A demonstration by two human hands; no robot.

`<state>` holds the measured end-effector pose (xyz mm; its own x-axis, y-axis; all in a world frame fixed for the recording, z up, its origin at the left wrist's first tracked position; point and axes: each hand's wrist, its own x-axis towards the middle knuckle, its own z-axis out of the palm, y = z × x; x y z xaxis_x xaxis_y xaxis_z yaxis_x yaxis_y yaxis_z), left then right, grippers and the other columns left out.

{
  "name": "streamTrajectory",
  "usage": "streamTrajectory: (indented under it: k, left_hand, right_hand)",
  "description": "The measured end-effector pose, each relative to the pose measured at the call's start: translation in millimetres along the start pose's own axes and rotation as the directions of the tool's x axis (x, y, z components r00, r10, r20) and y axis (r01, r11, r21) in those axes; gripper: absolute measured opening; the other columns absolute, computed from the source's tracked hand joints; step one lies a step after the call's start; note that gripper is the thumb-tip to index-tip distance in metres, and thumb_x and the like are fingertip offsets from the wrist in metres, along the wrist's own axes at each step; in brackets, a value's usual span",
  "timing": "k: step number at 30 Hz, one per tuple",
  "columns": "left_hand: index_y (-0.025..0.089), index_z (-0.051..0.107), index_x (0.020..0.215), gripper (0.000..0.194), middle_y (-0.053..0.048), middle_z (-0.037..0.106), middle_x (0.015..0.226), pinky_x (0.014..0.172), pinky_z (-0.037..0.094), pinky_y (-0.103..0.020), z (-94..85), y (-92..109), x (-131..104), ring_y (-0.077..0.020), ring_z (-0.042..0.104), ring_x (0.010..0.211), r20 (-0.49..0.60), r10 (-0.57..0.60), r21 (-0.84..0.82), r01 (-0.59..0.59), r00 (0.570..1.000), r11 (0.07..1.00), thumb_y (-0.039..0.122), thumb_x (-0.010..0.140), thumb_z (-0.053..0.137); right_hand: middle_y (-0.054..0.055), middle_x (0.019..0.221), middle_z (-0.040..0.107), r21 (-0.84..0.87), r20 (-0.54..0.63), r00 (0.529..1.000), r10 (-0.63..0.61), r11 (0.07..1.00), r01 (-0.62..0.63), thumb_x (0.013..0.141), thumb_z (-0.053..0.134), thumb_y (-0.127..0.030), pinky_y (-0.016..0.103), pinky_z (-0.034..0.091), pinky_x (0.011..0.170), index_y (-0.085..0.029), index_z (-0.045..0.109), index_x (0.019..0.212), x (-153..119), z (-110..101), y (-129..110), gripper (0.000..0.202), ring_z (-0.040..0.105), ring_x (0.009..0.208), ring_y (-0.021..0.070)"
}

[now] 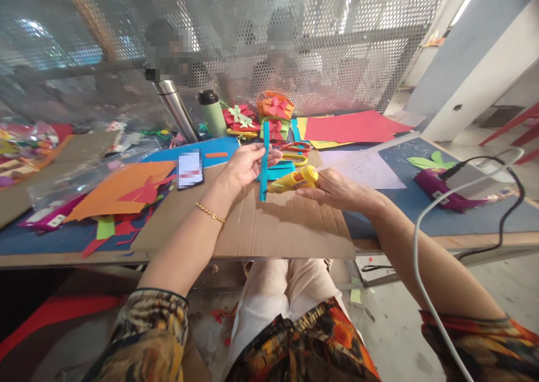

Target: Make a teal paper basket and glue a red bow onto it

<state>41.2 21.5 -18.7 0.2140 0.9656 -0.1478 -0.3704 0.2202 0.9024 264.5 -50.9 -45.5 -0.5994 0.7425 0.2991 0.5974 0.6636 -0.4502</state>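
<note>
My left hand (248, 165) is closed around a folded blue paper strip (264, 171), held upright above the cardboard. In my right hand (334, 188) is a yellow glue bottle (290, 181), tilted so its nozzle points left at the lower part of the strip. The nozzle seems to touch the strip or sit very close to it. Behind the bottle lie more blue paper pieces (280, 170). Scissors with yellow handles (300, 159) and another pair with red handles (301, 145) rest just beyond.
A brown cardboard sheet (244, 230) covers the table's middle. To the left are a phone (190, 169) and orange paper (122, 188). Bottles (214, 114), finished paper crafts (275, 108) and red sheets (353, 127) stand behind. A white cable (416, 247) hangs near my right arm.
</note>
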Motion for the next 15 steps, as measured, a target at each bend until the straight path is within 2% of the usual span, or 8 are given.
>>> streamTrajectory:
  k: [5, 10, 12, 15]
  left_hand:
    - [0.007, 0.069, 0.095, 0.025, -0.012, 0.081, 0.084, 0.105, 0.063, -0.035, -2.5, 0.3, 2.1, -0.0195, 0.083, 0.096, -0.013, -0.006, -0.027, 0.005, 1.0, 1.0, -0.004, 0.103, 0.048]
    - [0.005, 0.07, 0.1, 0.024, -0.013, 0.082, 0.086, 0.104, 0.064, -0.036, -4.0, 0.1, 3.5, -0.0199, 0.084, 0.095, -0.006, -0.006, -0.026, 0.006, 1.0, 1.0, -0.004, 0.103, 0.048]
    - [0.005, 0.07, 0.107, 0.025, -0.013, 0.082, 0.088, 0.103, 0.064, -0.036, -3.9, 0.2, 3.3, -0.0205, 0.084, 0.097, -0.011, -0.006, -0.037, 0.005, 1.0, 0.999, -0.004, 0.104, 0.047]
    - [0.005, 0.07, 0.113, 0.026, -0.014, 0.083, 0.09, 0.101, 0.065, -0.036, -4.3, 0.5, 3.7, -0.0217, 0.084, 0.099, -0.012, -0.003, -0.059, 0.002, 1.0, 0.998, -0.004, 0.104, 0.047]
  right_hand:
    - [0.001, 0.072, 0.06, 0.018, 0.038, 0.998, -0.049, 0.999, 0.048, 0.109, 0.041, -0.067, 0.03, 0.038, 0.062, -0.019, 0.064, 0.094, -0.6, 1.3, -4.7, 0.055, 0.051, 0.062, 0.0138]
    - [0.001, 0.069, 0.06, 0.058, 0.055, 0.998, -0.01, 0.998, 0.006, 0.107, 0.045, -0.069, 0.03, 0.043, 0.063, -0.019, 0.066, 0.094, -2.7, -2.8, -8.3, 0.055, 0.055, 0.064, 0.0153]
    - [0.001, 0.064, 0.059, 0.106, 0.071, 0.997, 0.035, 0.993, -0.042, 0.105, 0.048, -0.07, 0.031, 0.044, 0.063, -0.02, 0.066, 0.089, -4.4, -7.0, -10.0, 0.056, 0.054, 0.061, 0.0156]
    - [0.002, 0.059, 0.06, 0.184, 0.054, 0.992, 0.115, 0.975, -0.123, 0.102, 0.043, -0.078, 0.032, 0.047, 0.063, -0.022, 0.063, 0.071, -7.7, -18.2, -13.7, 0.067, 0.053, 0.058, 0.0153]
